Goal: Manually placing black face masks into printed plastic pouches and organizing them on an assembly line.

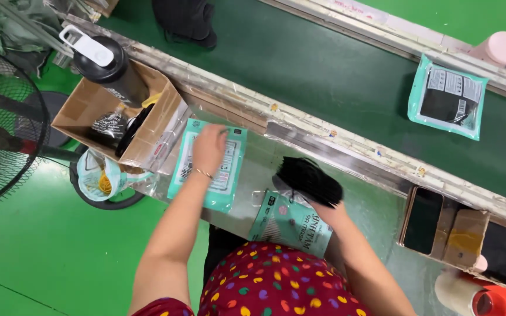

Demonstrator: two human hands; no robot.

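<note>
Now our left hand presses flat, fingers spread, on the teal pouch stack on the metal worktable; right hand clutches black masks over another open pouch. Light, floppy, slippery; we'd pinch edges.

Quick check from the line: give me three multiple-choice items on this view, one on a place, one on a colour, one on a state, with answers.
1. Where is the left hand?
A. On the teal pouches on the steel table
B. In the cardboard box
C. On the conveyor belt

2. What colour is the stack of masks held by the right hand?
A. White
B. Black
C. Pink

3. How is the sealed teal pouch on the belt?
A. Lying flat
B. Standing upright
C. Held by a hand

A: palm rests on the pile.
B: the stack is black.
A: it lies flat, untouched.
</note>
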